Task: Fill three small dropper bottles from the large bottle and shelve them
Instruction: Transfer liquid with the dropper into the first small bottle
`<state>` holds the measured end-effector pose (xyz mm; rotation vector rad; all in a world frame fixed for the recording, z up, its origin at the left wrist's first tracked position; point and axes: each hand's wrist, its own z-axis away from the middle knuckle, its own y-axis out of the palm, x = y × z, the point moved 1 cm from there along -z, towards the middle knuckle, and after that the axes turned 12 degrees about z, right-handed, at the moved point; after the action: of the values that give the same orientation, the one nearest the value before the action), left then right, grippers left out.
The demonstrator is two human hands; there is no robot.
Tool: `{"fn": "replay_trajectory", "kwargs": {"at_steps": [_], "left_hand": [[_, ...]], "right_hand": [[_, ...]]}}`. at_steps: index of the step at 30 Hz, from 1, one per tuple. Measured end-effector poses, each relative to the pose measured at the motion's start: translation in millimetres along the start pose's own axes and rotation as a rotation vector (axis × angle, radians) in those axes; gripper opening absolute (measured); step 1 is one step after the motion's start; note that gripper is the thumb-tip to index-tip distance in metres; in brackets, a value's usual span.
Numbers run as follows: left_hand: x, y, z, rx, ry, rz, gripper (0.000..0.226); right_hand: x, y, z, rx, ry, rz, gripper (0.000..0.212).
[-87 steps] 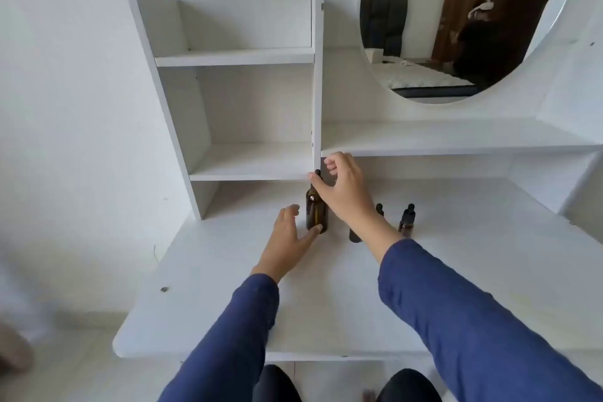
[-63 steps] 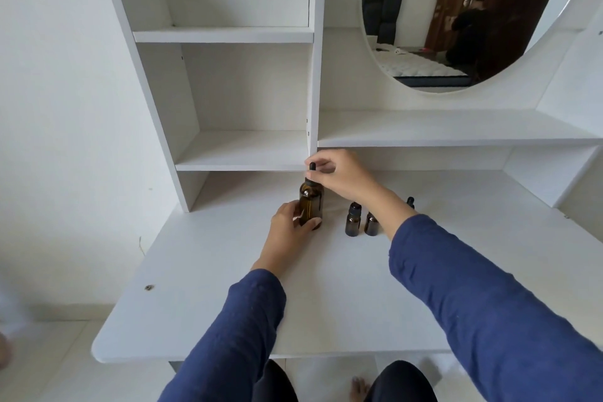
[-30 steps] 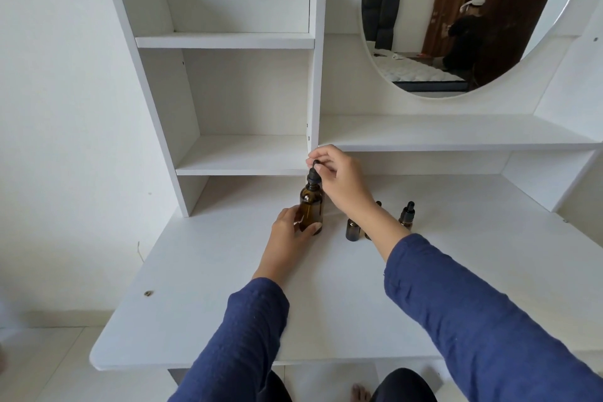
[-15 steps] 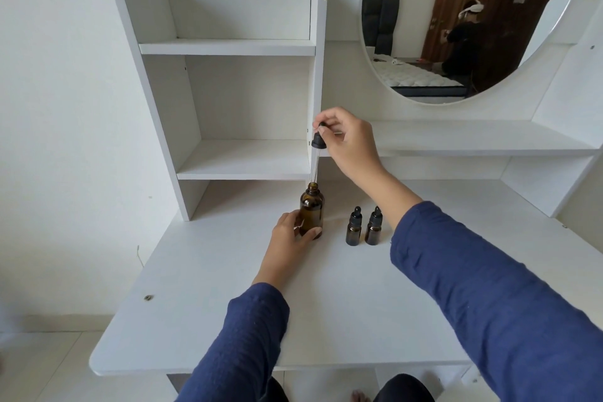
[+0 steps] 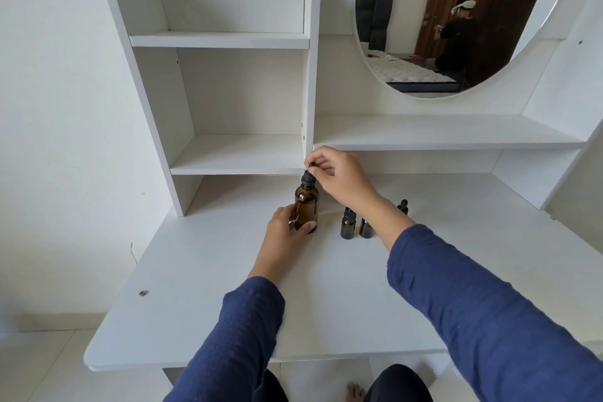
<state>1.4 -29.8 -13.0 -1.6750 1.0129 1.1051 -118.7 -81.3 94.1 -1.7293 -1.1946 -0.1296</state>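
Note:
The large amber bottle (image 5: 306,207) stands upright on the white desk (image 5: 228,287), with its black dropper cap (image 5: 307,177) sitting in its neck. My left hand (image 5: 287,232) holds the bottle's lower body. My right hand (image 5: 339,178) pinches the rubber bulb on top of the cap. Three small amber dropper bottles stand to the right: one (image 5: 347,223) in full view, one (image 5: 366,228) partly behind my right wrist, and one (image 5: 403,206) further back. All three carry black caps.
A white shelf unit (image 5: 241,153) rises behind the bottles, its low shelf just above the large bottle's cap. A long shelf (image 5: 440,134) runs to the right under a round mirror (image 5: 456,19). The wall is at the left.
Half a second ago my right hand held the dropper cap lifted high above the large bottle. It has come down and the dropper sits in the neck again. My left hand stayed on the bottle.

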Motion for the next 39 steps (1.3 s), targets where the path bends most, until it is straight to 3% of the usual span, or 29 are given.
{"fn": "replay_trajectory", "kwargs": {"at_steps": [4,8,16,19,24,36,39], "left_hand": [[-1,0,0,-0.004,-0.003,-0.001,0.043],[-1,0,0,-0.01,0.0,-0.009,0.043],[-3,2,0,-0.025,0.003,-0.011,0.043],[-3,2,1,-0.02,-0.002,-0.013,0.043],[-7,2,1,0.023,-0.059,-0.114,0.048],[-13,4,59,0.2,-0.061,-0.626,0.059],[-19,9,69,0.203,-0.036,-0.642,0.056]], "right_hand": [[-1,-12,2,0.045,0.02,0.067,0.024],[-10,-29,8,0.101,0.092,0.198,0.022],[-26,-37,25,0.503,0.154,0.437,0.034],[-25,-33,28,0.567,0.119,0.517,0.025],[-22,-30,27,0.567,0.11,0.586,0.019],[-4,-28,52,0.489,0.099,0.465,0.013],[3,-27,63,0.462,0.095,0.419,0.016]]}}
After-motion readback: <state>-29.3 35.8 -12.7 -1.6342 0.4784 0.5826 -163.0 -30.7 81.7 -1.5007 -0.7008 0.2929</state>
